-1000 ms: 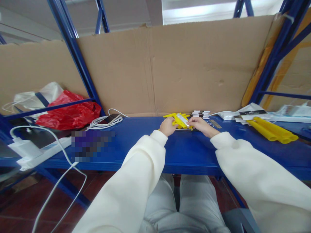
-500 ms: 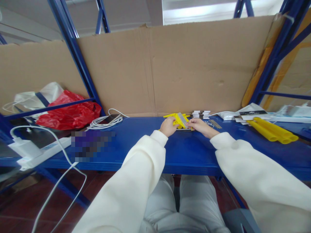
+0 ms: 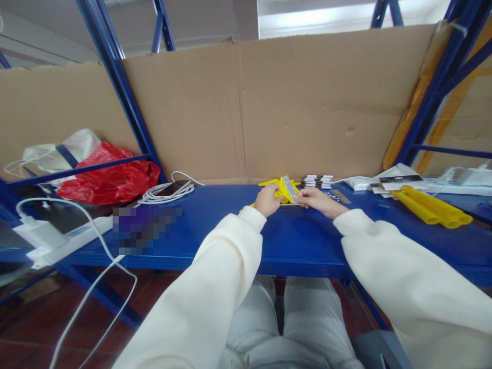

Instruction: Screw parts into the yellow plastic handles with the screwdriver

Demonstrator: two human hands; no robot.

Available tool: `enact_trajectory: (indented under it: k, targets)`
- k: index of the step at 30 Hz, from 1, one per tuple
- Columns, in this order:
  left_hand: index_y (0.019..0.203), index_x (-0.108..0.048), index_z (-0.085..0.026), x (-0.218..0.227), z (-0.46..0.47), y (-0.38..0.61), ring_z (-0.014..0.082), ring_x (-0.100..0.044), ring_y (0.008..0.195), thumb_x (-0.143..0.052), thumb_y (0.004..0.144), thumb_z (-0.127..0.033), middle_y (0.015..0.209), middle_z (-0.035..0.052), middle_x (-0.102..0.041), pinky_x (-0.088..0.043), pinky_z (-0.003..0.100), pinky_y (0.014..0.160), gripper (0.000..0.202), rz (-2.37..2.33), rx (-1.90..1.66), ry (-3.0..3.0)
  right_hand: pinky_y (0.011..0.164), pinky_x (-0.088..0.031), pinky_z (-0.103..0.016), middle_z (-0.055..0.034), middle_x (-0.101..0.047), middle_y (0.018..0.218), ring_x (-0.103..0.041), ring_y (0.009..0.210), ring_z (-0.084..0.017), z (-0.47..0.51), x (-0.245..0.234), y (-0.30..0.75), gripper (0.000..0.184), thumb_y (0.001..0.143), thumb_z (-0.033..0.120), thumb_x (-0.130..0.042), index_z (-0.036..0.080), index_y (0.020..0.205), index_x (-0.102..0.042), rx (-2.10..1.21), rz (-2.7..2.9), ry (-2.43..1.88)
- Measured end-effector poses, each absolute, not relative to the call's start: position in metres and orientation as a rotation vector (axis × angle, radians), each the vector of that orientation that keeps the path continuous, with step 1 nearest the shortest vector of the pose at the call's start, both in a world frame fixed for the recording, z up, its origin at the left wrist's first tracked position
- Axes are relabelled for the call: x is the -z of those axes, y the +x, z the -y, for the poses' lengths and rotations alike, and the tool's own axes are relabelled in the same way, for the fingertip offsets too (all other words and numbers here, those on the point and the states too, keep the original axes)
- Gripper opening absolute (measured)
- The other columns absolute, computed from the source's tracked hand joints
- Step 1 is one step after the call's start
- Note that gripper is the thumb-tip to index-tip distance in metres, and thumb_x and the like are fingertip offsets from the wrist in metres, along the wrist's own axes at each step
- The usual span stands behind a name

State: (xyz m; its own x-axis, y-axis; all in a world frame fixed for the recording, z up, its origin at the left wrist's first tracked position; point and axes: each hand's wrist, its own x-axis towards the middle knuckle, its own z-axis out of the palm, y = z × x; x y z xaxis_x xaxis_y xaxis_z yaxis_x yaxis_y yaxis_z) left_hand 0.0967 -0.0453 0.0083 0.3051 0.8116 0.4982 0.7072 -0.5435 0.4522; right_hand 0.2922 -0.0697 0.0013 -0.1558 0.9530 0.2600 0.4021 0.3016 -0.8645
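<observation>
1. Yellow scraper-like tool (image 3: 283, 193): held between both hands at the back of the blue worktop (image 3: 300, 241), in front of the cardboard. A flat grey strip (image 3: 289, 188) lies slantwise along it.
2. Left-hand grip (image 3: 268, 200): fingers curled around the tool's left side, closed on the yellow part. Right-hand grip (image 3: 318, 202): thumb and fingertips pinched at the strip's lower end; whether something smaller is caught there too, cannot tell.
3. Weight: probably light. Yellow part looks like moulded plastic, so stiff, little give, smooth enough to turn in loose fingers.
4. Strip: reads as thin metal; likely rigid, slick on the face. Edge sharpness cannot be judged; treat it as sharp.
5. Best hold: yellow body, firm and well back from the strip's edge. Strip itself: light pinch by the end or flat faces, no sliding along the edge.
6. Fragility: low for the body, I judge; prying could bend the strip or crack thin plastic.
7. Nearby: white-and-black packs (image 3: 318, 181) stacked just behind the right hand; yellow tubes (image 3: 432, 207) well apart to the right, probably light and apt to roll.
</observation>
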Motion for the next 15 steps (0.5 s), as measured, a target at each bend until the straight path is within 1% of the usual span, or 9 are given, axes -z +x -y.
enact_trajectory:
  k: [4,8,11,15]
  targets:
    - [0.107,-0.075,-0.016,-0.0068,0.0424,0.096,0.0242,-0.072,0.115,-0.075,0.088,-0.013,0.121,0.0109,-0.077,-0.054,0.035,0.104,0.02,-1.394,-1.051,2.447,0.055,-0.037,-0.028,0.0022,-0.05,0.057,-0.045,0.057,-0.012,0.0706,-0.0022,0.2931,0.065,0.056,0.08,-0.084,0.023,0.061,-0.054,-0.87,1.722,-1.216]
    - [0.108,-0.074,-0.015,-0.0062,0.0418,0.0958,0.0237,-0.071,0.116,-0.074,0.089,-0.012,0.121,0.0112,-0.077,-0.054,0.034,0.102,0.02,-1.376,-1.057,2.468,0.053,-0.035,-0.027,0.0014,-0.052,0.056,-0.045,0.055,-0.012,0.07,-0.0025,0.293,0.064,0.056,0.08,-0.084,0.023,0.061,-0.055,-0.885,1.713,-1.251]
    - [0.108,-0.073,-0.014,-0.006,0.0416,0.096,0.0236,-0.071,0.116,-0.074,0.089,-0.012,0.122,0.0118,-0.077,-0.054,0.034,0.102,0.019,-1.38,-1.05,2.479,0.052,-0.035,-0.027,0.0003,-0.054,0.057,-0.045,0.054,-0.012,0.0694,-0.002,0.2926,0.06,0.06,0.075,-0.086,0.023,0.062,-0.056,-0.875,1.702,-1.285]
    - [0.107,-0.072,-0.015,-0.0056,0.0414,0.0965,0.0236,-0.071,0.114,-0.073,0.09,-0.012,0.119,0.0109,-0.077,-0.054,0.034,0.101,0.018,-1.36,-1.036,2.507,0.051,-0.037,-0.027,0.0002,-0.054,0.056,-0.049,0.055,-0.013,0.0685,-0.0009,0.2917,0.051,0.066,0.062,-0.088,0.023,0.064,-0.054,-0.872,1.631,-1.301]
